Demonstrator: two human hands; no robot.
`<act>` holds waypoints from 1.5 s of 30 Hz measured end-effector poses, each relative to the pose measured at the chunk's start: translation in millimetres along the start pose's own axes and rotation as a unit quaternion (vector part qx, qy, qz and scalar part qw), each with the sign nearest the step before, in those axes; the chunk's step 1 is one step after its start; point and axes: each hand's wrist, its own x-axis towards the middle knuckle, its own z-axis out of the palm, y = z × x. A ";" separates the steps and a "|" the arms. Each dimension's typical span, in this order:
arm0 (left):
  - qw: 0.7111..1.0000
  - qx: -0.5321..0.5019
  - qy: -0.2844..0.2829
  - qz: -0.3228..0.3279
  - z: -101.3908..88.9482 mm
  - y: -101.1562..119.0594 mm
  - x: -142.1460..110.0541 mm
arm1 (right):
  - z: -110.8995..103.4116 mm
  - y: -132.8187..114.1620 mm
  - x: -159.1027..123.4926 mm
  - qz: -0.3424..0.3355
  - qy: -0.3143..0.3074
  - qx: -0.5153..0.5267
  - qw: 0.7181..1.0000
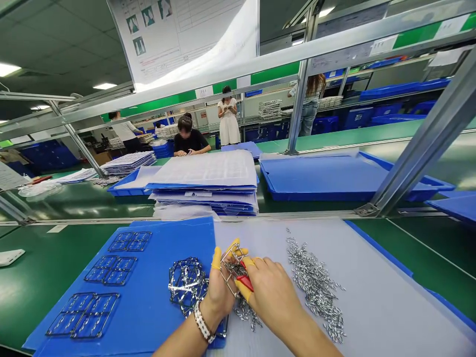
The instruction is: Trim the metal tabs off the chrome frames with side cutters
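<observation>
My left hand (pixel 218 292), with yellow finger cots on its fingertips, holds a small metal wire frame (pixel 227 283) upright. My right hand (pixel 273 290), also in yellow finger cots, grips red-handled pliers (pixel 245 280). The plier jaws lie at the frame, and what exactly they pinch is too small to tell. Left of my hands is a tangled heap of metal frames (pixel 186 283). Under my hands lies a small cluster of silver chain links (pixel 248 315), partly hidden. A larger pile of silver chain links (pixel 314 280) spreads over the white sheet (pixel 375 292) to the right.
Several dark wire frames (pixel 82 317) lie in pairs on the blue sheet (pixel 148 317). Beyond the bench edge stand a stack of sheets (pixel 204 171) and a blue tray (pixel 320 176). A metal post (pixel 424 134) slants on the right. Other people work farther back.
</observation>
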 end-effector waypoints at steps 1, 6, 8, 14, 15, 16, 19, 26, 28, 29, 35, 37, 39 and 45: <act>1.000 0.000 0.000 0.002 -0.6 -0.3 0.2 | -0.6 -0.3 0.4 0.003 -0.007 0.001 1.000; 1.000 0.011 0.014 0.014 -4.5 -2.0 1.5 | -5.6 -1.1 2.0 0.007 -0.033 0.003 0.999; 1.000 0.018 0.016 0.018 -6.3 -3.0 2.4 | -7.7 -1.4 3.0 0.011 -0.048 0.005 0.999; 0.997 0.060 0.023 0.030 -11.5 -5.2 4.0 | -13.8 -4.4 4.5 0.017 -0.078 -0.007 0.997; 0.997 0.063 0.019 0.029 -11.5 -4.6 3.6 | -14.9 -4.2 3.5 0.018 -0.078 -0.009 0.997; 0.998 0.061 0.013 0.026 -11.0 -3.8 2.9 | -16.1 -3.3 2.0 0.019 -0.076 -0.009 0.997; 0.999 0.044 -0.004 -0.017 -6.6 0.1 -0.9 | -19.9 4.1 -4.3 0.027 -0.059 -0.004 0.998; 0.994 0.004 -0.045 -0.097 3.0 -0.8 -9.6 | -22.3 24.8 -7.5 0.075 -0.057 -0.020 0.995; 0.995 0.014 -0.041 -0.094 0.9 -3.8 -9.5 | -20.7 25.2 -5.3 0.077 -0.068 -0.017 0.995; 0.995 0.019 -0.037 -0.091 -0.7 -5.2 -9.0 | -20.0 24.9 -4.4 0.077 -0.074 -0.016 0.994; 0.996 0.062 -0.032 -0.065 -8.8 -10.1 -6.0 | -18.6 23.5 -1.9 0.078 -0.104 -0.007 0.992; 0.995 0.075 -0.034 -0.056 -9.3 -11.3 -5.8 | -17.5 23.7 -1.5 0.075 -0.110 -0.008 0.991; 0.994 0.086 -0.035 -0.052 -9.3 -12.4 -5.8 | -15.9 23.6 -1.2 0.073 -0.110 -0.019 0.991; 0.995 0.078 -0.020 -0.055 -7.2 -8.7 -6.3 | -15.7 26.3 -4.7 0.065 -0.095 -0.039 0.993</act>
